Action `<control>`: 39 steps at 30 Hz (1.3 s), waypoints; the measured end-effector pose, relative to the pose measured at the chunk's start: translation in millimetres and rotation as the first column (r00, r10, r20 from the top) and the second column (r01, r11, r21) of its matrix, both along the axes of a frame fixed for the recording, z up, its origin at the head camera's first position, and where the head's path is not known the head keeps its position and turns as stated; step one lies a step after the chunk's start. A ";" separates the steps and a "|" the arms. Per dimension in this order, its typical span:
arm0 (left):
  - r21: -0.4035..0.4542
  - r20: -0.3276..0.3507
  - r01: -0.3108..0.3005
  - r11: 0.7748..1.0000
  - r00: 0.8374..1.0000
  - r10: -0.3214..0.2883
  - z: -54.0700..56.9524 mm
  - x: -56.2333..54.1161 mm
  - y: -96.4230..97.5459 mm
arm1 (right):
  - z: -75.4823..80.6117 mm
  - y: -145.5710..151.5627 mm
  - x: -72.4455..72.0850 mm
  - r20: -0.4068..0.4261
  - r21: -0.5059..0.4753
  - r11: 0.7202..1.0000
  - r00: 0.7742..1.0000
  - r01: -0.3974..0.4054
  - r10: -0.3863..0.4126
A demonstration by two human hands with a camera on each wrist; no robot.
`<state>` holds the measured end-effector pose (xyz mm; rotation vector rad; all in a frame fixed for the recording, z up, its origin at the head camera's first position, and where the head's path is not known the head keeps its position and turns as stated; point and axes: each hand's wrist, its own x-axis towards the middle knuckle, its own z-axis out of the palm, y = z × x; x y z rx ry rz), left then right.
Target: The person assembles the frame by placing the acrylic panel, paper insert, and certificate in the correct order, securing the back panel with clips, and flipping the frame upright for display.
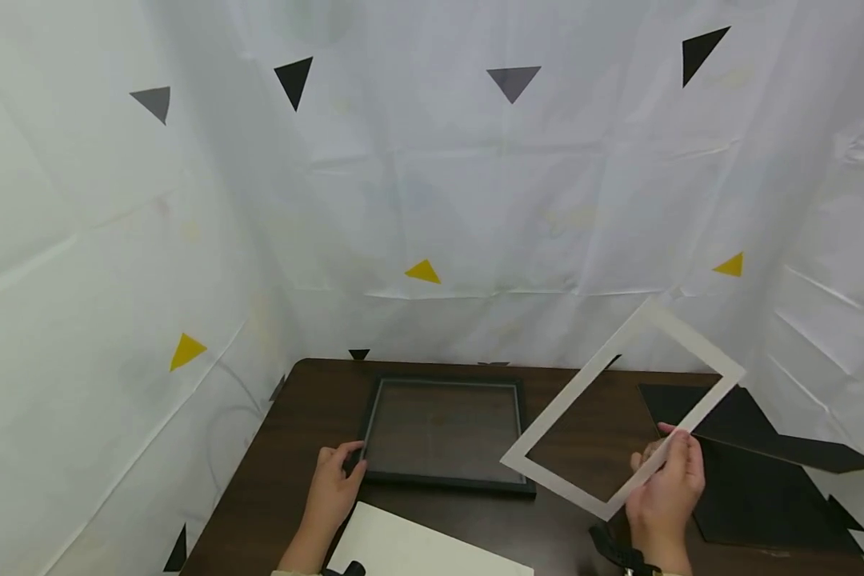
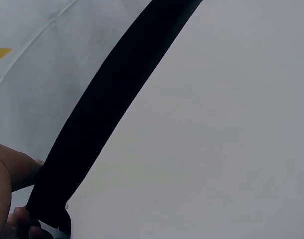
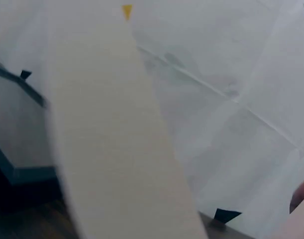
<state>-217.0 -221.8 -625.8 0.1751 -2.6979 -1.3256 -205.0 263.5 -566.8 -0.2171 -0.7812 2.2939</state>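
Note:
A black picture frame (image 1: pixel 522 428) with a clear pane lies on the table. My left hand (image 1: pixel 331 484) grips its left edge between thumb and fingers; in the left wrist view, fingers (image 2: pixel 20 219) show at the end of a black frame edge (image 2: pixel 92 124). My right hand (image 1: pixel 666 488) holds a white mat border (image 1: pixel 572 400) by its lower right side, tilted up over the table, with its opening toward me. The mat border's strip (image 3: pixel 117 139) fills much of the right wrist view. Beside that hand lies a black backing board (image 1: pixel 770 496) with a raised flap (image 1: pixel 821 453).
A white sheet (image 1: pixel 418 548) lies at the table's front, below the picture frame. The dark wooden table (image 1: pixel 274 480) stands against white cloth walls (image 1: pixel 439 200) marked with black, grey and yellow triangles. A black wristband (image 1: pixel 612 552) is on my right wrist.

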 end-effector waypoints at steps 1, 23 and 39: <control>0.003 0.006 0.000 1.000 1.000 0.000 -0.7 0.9 -0.3 | 0.2 -1.2 1.3 -0.053 -0.018 1.000 0.998 -0.025 0.024; -0.002 -0.022 -0.002 1.000 1.000 0.002 1.0 1.8 -0.3 | -10.1 -7.1 -6.2 0.157 0.113 0.988 0.980 0.103 -0.120; -0.001 -0.015 -0.003 1.000 1.000 0.003 -0.5 1.6 -0.6 | -10.7 -17.0 -7.2 0.243 0.353 0.930 0.970 -0.101 0.013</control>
